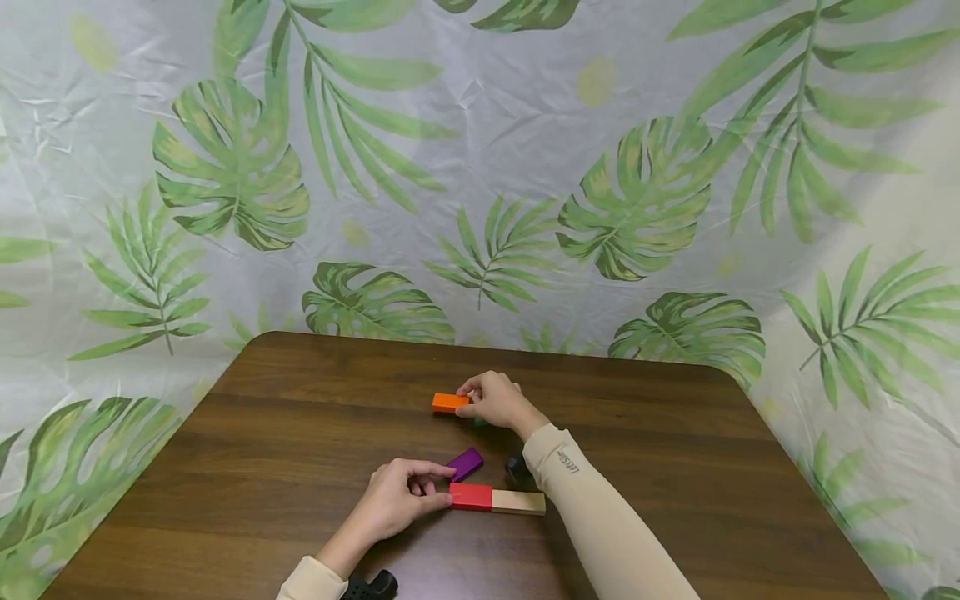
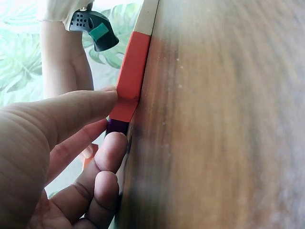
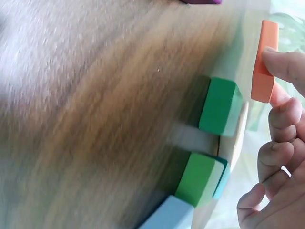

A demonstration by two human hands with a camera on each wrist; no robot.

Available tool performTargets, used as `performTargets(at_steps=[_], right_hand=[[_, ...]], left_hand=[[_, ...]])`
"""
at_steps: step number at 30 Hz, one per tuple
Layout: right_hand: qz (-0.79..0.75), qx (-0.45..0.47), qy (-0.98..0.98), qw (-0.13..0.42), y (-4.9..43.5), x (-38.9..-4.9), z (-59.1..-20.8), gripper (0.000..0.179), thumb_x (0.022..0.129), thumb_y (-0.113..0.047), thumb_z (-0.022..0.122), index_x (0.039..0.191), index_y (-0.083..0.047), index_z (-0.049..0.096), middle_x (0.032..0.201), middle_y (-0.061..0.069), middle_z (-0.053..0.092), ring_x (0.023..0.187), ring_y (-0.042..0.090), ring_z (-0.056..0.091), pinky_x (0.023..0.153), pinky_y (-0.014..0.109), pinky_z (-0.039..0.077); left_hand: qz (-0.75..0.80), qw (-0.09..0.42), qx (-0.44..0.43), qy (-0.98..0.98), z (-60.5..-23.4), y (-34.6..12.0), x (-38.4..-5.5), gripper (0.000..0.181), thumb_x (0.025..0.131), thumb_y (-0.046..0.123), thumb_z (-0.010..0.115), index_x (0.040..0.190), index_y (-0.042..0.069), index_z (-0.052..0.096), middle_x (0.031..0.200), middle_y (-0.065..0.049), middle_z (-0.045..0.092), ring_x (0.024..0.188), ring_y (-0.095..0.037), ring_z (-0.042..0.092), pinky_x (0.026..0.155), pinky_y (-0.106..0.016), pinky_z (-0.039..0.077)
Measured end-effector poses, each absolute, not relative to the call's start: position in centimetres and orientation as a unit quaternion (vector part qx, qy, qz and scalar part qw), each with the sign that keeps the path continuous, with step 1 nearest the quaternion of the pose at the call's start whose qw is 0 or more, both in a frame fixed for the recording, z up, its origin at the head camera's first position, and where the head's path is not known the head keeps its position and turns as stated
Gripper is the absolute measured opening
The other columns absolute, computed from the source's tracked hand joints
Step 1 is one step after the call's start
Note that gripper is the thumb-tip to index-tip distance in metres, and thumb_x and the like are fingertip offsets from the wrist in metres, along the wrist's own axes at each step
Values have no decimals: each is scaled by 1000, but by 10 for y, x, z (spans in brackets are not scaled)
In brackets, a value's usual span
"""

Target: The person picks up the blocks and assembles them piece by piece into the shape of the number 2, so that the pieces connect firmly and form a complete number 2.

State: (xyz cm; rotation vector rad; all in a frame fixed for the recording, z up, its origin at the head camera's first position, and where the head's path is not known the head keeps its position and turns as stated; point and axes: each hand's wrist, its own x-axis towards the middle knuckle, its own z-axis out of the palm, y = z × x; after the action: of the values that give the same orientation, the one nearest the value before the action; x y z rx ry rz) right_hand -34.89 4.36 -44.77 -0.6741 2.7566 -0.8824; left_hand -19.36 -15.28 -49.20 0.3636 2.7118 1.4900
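My right hand (image 1: 497, 402) pinches an orange block (image 3: 263, 86) between thumb and fingers, raised above the far-middle part of the table. Below it in the right wrist view stand a dark green block (image 3: 219, 107), a lighter green block (image 3: 198, 179), a teal block (image 3: 222, 179) and a blue-grey block (image 3: 167, 215). Nearer me, my left hand (image 1: 390, 500) rests its thumb at the left end of a red block (image 1: 471, 497). Its extended index finger reaches the purple block (image 1: 468, 463), which lies slanted behind the red one. A plain wooden block (image 1: 519, 502) adjoins the red block's right end.
The brown wooden table (image 1: 300, 433) ends at a leaf-patterned curtain (image 1: 465, 167). A black wrist device (image 1: 516, 469) shows at my right wrist, another (image 1: 371, 586) at the left. My right forearm passes just right of the wooden block.
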Motion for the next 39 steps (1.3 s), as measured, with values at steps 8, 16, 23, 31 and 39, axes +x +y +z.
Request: performTargets(at_steps=[8,16,23,31,39], right_hand=[[-300,-243,919,77,57,-356,-445,30,95,-29,84,120,-13,80,66,-6,53,59,10,46,63,26,37],[-345,-233,904,92,71,-358,-442,28,96,-21,83,120,-9,80,67,-3,49,60,12,42,61,25,37],[-333,-237,907,97,83,-355,-442,27,98,-22,81,120,-7,78,66,-4,46,57,11,37,58,23,33],[-340,-250,900,108,95,-351,-440,29,98,-22,80,123,-6,77,66,-4,47,59,10,37,59,23,33],[-328,-266,898,123,106,-345,-440,28,99,-24,80,122,-8,77,64,-5,45,55,9,36,59,23,34]], left_hand=[[477,6,122,870,-494,-152,-193,27,85,27,92,111,24,85,74,9,67,59,1,48,56,-20,37],[466,9,116,877,-495,-154,-194,26,86,27,91,112,25,85,73,12,67,59,1,49,56,-19,38],[475,5,121,872,-496,-153,-194,27,86,26,91,112,23,85,73,11,66,59,1,48,55,-19,37],[482,5,118,868,-495,-152,-193,27,85,26,92,111,24,85,73,10,66,59,1,48,55,-19,36],[474,-4,115,873,-496,-151,-194,28,83,26,93,110,25,85,72,11,66,58,1,48,54,-20,36]])
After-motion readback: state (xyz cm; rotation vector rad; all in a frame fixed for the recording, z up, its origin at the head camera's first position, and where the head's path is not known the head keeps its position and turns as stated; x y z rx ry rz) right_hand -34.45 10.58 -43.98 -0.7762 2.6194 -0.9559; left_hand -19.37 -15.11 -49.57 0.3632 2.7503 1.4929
